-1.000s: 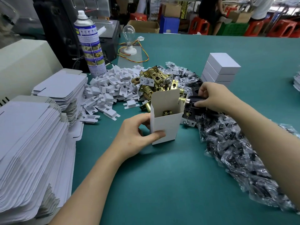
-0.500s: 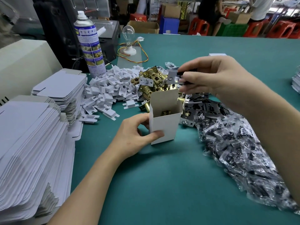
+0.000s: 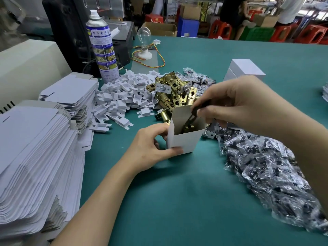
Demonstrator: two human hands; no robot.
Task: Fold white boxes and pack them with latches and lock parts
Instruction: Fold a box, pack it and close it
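1. We work in a workshop at a green table [image 3: 177, 201], with blanks [image 3: 35, 148] stacked at our left, white inserts [image 3: 120, 98] and brass latches [image 3: 174, 93] beyond, and bagged parts [image 3: 266, 166] at our right.
2. The box [image 3: 184, 141] stands upright and open-topped just before the latches, with brass showing inside it.
3. Our left hand [image 3: 150, 148] grips the box's near corner and steadies it.
4. Our right hand [image 3: 239, 103] pinches a dark part [image 3: 190, 119], whose lower end is inside the opening.
5. We judge the step to be packing. The next move calls for releasing the part, then tucking the flap shut.
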